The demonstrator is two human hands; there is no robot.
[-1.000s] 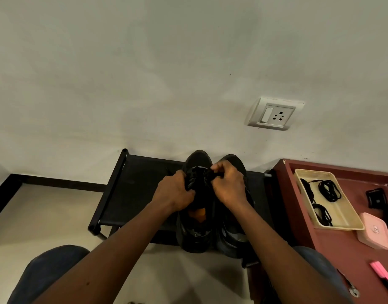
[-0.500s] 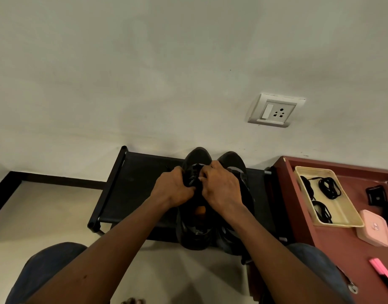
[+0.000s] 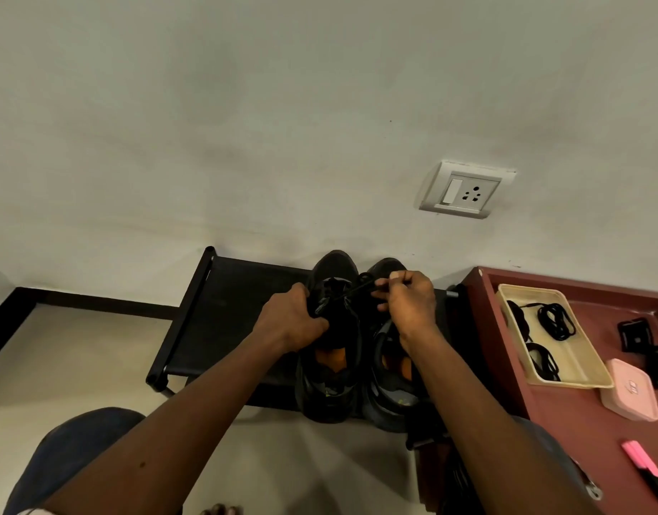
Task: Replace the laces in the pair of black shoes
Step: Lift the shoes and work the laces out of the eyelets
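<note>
Two black shoes with orange insoles stand side by side on a low black rack point(image 3: 223, 314), toes to the wall. My left hand point(image 3: 292, 323) grips the upper of the left shoe point(image 3: 331, 369) around its lacing. My right hand point(image 3: 407, 302), over the right shoe point(image 3: 389, 388), pinches a black lace point(image 3: 361, 288) that runs taut from the left shoe's eyelets. Several coiled black laces point(image 3: 554, 321) lie in a cream tray point(image 3: 580, 369) on the maroon table to the right.
The maroon table point(image 3: 580, 433) also carries a pink box point(image 3: 630, 394), a pink marker point(image 3: 645, 468) and small black items point(image 3: 636, 334). A wall socket point(image 3: 465, 191) sits above. My knees frame the floor point(image 3: 78, 358) below the rack.
My right hand has moved right and away from the left shoe, drawing a length of black lace out with it. My left hand stays on the left shoe.
</note>
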